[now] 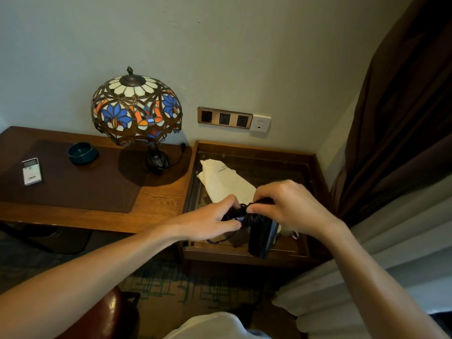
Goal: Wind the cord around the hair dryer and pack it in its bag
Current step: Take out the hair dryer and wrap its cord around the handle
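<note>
Nearest the lens, two bare forearms reach forward and meet over the low side table [247, 252]. Between them sits the black dryer [261, 237], held up off the glass top with one end hanging down toward the table's near edge. The left hand [215, 222] is closed around the dryer's other end, thumb and fingers wrapped on it, most likely to keep the body steady. The right hand [288, 206] is pinched shut on the cord [250, 211], right at the bundle of dark loops that sits between the two grips; this looks like the last turns, or the tucking-in of the end, so the coil won't spring loose. A short loop of cord appears to droop just below the left hand.

Just behind the hands, the cream bag [221, 182] lies flat and empty on the glass, its mouth apparently toward the grips, handy for sliding the dryer in. Packing hasn't started. Farther off to the left stand a stained-glass lamp [137, 108] and a desk [156, 199]; wall sockets [225, 117] lie beyond.
</note>
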